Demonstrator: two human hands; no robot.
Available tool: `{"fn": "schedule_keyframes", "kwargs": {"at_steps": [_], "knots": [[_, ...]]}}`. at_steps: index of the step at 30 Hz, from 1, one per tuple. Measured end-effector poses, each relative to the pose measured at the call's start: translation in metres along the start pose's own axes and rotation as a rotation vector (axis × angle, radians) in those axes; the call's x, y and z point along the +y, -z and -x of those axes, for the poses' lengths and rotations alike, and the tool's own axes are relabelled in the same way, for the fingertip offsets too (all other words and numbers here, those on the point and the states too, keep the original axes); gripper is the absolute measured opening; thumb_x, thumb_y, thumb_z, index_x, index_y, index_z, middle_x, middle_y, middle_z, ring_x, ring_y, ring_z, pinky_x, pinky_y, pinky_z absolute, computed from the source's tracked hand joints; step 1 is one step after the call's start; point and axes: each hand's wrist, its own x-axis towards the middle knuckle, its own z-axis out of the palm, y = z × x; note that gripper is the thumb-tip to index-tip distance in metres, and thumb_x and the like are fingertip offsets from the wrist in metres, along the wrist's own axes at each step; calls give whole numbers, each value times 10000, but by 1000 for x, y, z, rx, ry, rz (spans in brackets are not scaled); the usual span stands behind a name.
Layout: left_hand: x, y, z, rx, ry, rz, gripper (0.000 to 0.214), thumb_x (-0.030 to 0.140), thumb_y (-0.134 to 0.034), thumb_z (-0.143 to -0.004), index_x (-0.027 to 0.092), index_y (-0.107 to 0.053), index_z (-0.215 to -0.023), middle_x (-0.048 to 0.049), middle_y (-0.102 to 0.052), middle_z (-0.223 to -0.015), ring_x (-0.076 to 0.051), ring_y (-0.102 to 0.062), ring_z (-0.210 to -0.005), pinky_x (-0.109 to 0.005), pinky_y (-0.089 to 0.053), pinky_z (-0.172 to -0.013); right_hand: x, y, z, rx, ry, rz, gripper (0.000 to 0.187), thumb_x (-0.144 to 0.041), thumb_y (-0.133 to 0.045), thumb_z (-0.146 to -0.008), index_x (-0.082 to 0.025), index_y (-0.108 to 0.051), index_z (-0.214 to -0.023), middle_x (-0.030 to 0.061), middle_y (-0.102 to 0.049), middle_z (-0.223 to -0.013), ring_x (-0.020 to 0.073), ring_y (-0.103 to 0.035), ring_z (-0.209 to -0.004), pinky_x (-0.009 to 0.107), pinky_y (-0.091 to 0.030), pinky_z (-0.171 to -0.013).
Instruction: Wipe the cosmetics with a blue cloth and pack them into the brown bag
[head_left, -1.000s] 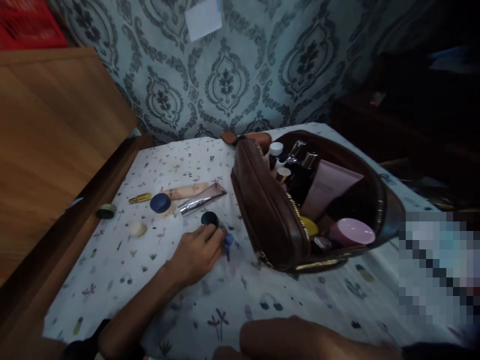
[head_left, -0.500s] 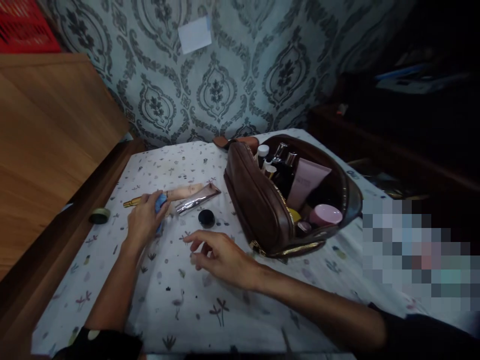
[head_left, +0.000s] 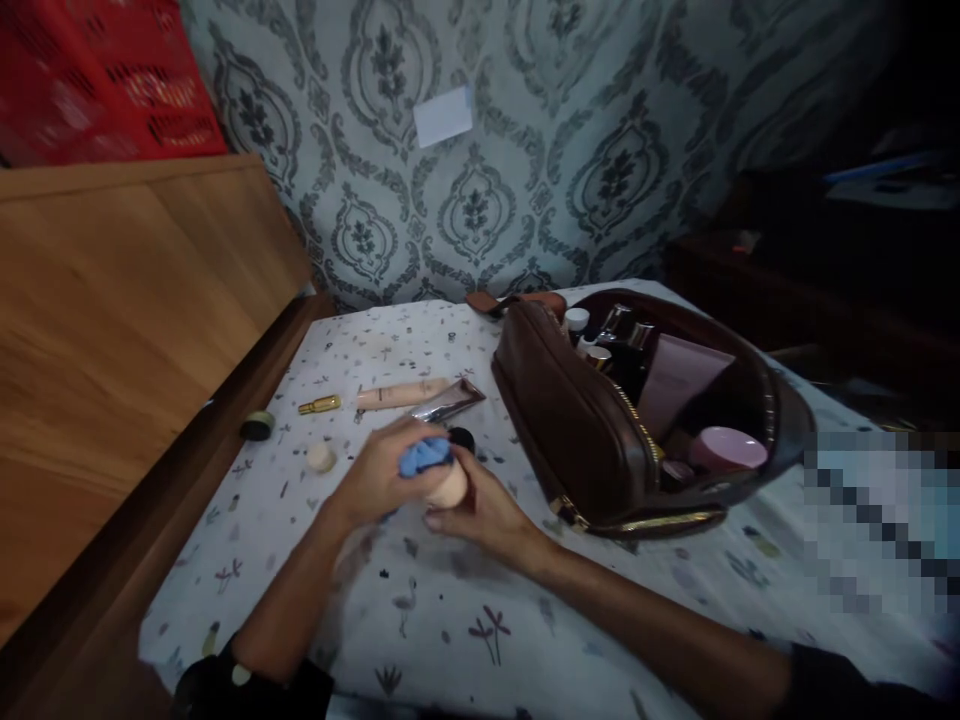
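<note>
The step in hand looks like wiping: the left hand (head_left: 379,472) grips a crumpled light-blue cloth (head_left: 423,457) against the top of a rounded cream-coloured jar (head_left: 448,488), whose side the right hand (head_left: 495,508) clasps. The jar is over the bench with its white printed cover (head_left: 427,640), left of the open brown leather bag (head_left: 566,425). The next move seems to call for a steady right-hand hold under light cloth pressure.

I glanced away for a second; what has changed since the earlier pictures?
The cream jar has moved right and nearer, away from its spot left of the silver tube. The left hand, with the blue cloth, took hold of it; the right hand came up and joined. The gold vial and brown bag stayed put.
</note>
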Motion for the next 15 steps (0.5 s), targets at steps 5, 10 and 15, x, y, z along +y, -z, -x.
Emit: {"fn": "schedule_keyframes", "kwargs": {"at_steps": [5, 10, 15], "knots": [[8, -24, 5, 46, -114, -191, 315, 436, -466, -990, 174, -609, -890, -60, -624, -875, -190, -606, -823, -316, -508, -758, -2, 6, -1, 46, -28, 206, 544, -367, -812, -650, -187, -540, -1085, 63, -651, -1032, 231, -630, -940, 372, -533, -833], [6, -25, 8, 103, -85, -359, 410, 370, -333, -1037, 181, -574, -763, -59, -585, -855, -171, -573, -776, -313, -487, -741, 0, 6, 3, 71, 14, 433, 428, -290, -755, -662, -203, -525, -1013, 36, -645, -945, 210, -607, -852, 347, -509, -763], [0, -25, 5, 25, 68, -76, 431, 393, -449, -990, 203, -386, -609, 25, -441, -610, -135, -459, -623, -284, -374, -634, -1, 2, 10, -68, 112, 483, 365, -233, -680, -712, -198, -509, -1032, 45, -637, -970, 193, -603, -841, 329, -500, -756]]}}
